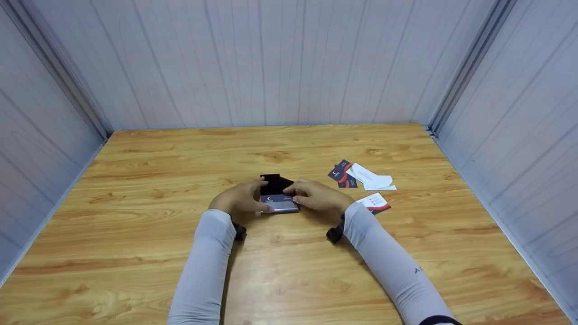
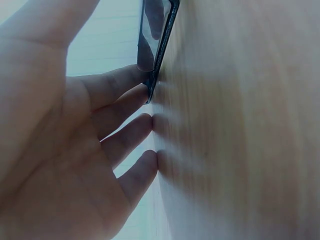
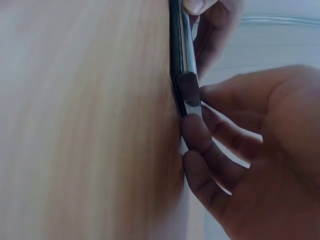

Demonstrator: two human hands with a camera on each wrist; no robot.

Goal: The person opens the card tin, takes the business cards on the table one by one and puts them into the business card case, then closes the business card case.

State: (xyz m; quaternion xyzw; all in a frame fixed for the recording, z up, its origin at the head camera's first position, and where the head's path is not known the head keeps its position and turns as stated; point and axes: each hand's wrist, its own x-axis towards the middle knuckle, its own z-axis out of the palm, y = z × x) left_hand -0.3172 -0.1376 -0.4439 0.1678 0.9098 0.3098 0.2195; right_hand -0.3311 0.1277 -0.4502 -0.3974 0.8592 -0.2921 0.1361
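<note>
A business card case (image 1: 285,210) lies on the table with its black flap (image 1: 274,185) folded back and its shiny metal tray toward me. A dark business card (image 1: 276,198) shows in the tray. My left hand (image 1: 239,196) holds the case's left end, the thumb at the front and the fingers behind. At the right end, my right hand (image 1: 318,195) grips the case by its edge with thumb and fingertips. In the left wrist view, the case (image 2: 154,35) is partly cut off. The right wrist view shows its edge (image 3: 186,60) between both hands.
Several loose business cards, dark red-and-black ones (image 1: 338,171) and white ones (image 1: 372,178), lie to the right of the case. Another white-and-red card (image 1: 375,201) is partly behind my right wrist. Pale walls (image 1: 289,63) enclose the wooden table (image 1: 149,253) at the back and sides.
</note>
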